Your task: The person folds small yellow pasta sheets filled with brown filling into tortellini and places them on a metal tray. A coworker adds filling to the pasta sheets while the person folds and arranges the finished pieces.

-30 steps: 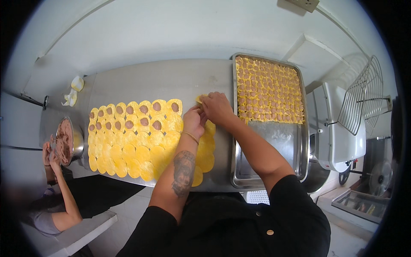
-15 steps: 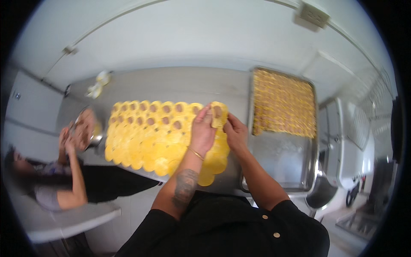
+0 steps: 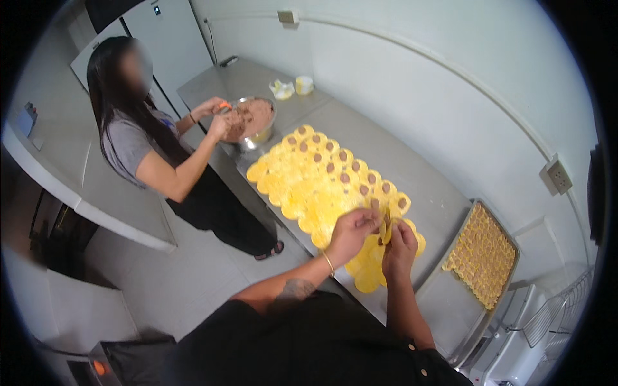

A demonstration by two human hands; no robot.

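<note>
Both my hands meet over the near end of a spread of round yellow dough wrappers (image 3: 322, 186) laid on a steel counter (image 3: 412, 174). My left hand (image 3: 351, 231) and my right hand (image 3: 400, 248) together pinch one folded yellow wrapper (image 3: 385, 226) held upright between the fingers. Several wrappers along the far rows carry a brown dab of filling (image 3: 345, 177). To my right a steel tray (image 3: 450, 302) holds rows of folded yellow dumplings (image 3: 486, 254).
At the counter's far end another person (image 3: 138, 138) works both hands at a metal bowl of brown filling (image 3: 251, 119). Small white containers (image 3: 293, 85) stand near the wall. A wire rack (image 3: 553, 315) sits at the lower right. A wall socket (image 3: 557, 175) is above the tray.
The view has swung left, bringing the other person and the bowl into sight. My hands stay together on one wrapper, now folded up between the fingers.
</note>
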